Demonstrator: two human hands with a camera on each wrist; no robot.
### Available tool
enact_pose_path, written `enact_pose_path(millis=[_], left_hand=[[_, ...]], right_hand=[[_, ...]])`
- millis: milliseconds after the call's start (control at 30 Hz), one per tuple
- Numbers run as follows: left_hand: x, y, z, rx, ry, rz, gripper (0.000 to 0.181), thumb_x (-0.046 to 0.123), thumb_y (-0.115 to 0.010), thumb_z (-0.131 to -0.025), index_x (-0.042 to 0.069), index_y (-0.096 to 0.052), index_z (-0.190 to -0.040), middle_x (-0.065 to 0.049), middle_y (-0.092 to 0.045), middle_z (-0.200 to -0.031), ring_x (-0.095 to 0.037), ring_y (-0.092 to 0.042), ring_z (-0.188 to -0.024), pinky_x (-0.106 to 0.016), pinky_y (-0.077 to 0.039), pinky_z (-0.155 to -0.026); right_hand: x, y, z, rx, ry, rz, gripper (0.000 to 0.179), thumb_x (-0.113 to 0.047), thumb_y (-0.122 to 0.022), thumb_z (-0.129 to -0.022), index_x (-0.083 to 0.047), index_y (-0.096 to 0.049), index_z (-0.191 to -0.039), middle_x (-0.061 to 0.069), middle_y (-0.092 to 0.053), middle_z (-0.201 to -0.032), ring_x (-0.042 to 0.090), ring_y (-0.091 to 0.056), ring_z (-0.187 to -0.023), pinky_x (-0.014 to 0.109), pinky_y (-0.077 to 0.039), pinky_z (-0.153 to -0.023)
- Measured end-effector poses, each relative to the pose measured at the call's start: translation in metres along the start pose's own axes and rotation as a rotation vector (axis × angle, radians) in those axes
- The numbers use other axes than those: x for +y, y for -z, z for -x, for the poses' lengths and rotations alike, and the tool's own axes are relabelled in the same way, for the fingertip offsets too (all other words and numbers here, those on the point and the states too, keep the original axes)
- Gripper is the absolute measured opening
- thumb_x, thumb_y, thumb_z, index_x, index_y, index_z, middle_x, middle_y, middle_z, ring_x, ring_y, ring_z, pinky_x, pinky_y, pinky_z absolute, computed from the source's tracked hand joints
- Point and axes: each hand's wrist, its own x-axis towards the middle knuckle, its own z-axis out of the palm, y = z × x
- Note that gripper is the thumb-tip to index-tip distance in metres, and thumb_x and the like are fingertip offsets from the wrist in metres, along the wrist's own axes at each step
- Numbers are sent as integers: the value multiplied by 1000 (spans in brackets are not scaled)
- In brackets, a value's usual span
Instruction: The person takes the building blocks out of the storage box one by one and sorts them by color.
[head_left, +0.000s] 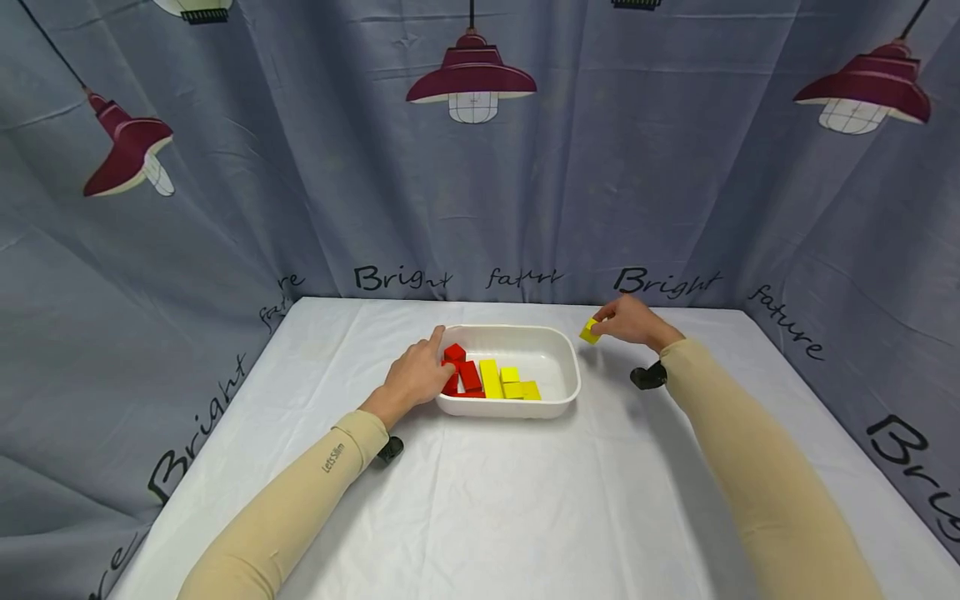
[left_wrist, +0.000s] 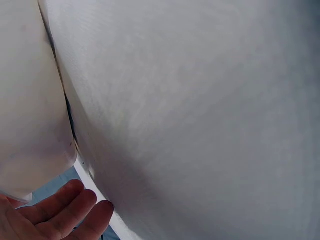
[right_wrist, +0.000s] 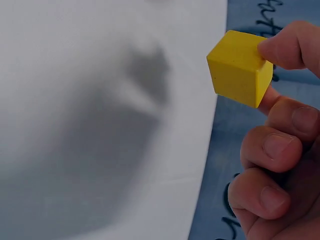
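Observation:
In the head view my right hand (head_left: 632,322) is to the right of a white tray (head_left: 558,408), raised over the table. Thumb and finger pinch a yellow cube (right_wrist: 237,70), while the other fingers curl below it in the right wrist view. My left hand (head_left: 417,372) holds the tray's left end, its thumb over the rim and its index finger along the edge. Red blocks (head_left: 470,377) lie at the left inside the tray, partly hidden by that hand. Yellow blocks (head_left: 491,379) lie together at the middle of the tray.
A white cloth (head_left: 517,500) covers the table, whose far edge runs just behind the tray. Beyond it hangs a grey-blue curtain (head_left: 637,192) printed with lamps and lettering. Dark wrist devices (head_left: 648,376) show at both wrists.

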Motion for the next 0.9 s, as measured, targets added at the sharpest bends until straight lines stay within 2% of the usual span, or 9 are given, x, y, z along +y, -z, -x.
enact_pose_path(millis=[300,600,767,900], left_hand=[[1,-1,-1,-2,-8,-2,74,35,-52,-96,19,-20,-161,-17,-52,-144,-32,-54,-125,-53,-47,-104],[1,1,1,-7,2,7,75,36,-53,-97,19,-19,-161,-16,-52,-144,-31,-53,-124,-52,-47,-105],[1,0,2,-3,-5,2,74,36,-52,-97,19,-20,-161,-16,-51,-145,-31,-53,-125,-52,-47,-105],[1,0,2,2,-8,0,74,36,-52,-97,19,-20,-161,-16,-51,-145,-31,-53,-125,-52,-47,-105]], right_hand=[[19,-14,-12,-13,-7,38,46,-26,-69,-90,6,-67,-124,24,-63,-130,37,-58,-116,52,-48,-99],[25,-29,-23,-31,-1,73,42,-23,-69,-89,6,-69,-120,22,-67,-120,29,-59,-98,41,-49,-86],[27,-32,-25,-31,-8,63,45,-21,-67,-90,5,-66,-126,24,-64,-129,34,-59,-109,49,-49,-96],[27,-33,-23,0,-33,55,51,-24,-69,-91,4,-61,-132,25,-58,-138,38,-56,-120,53,-46,-103]])
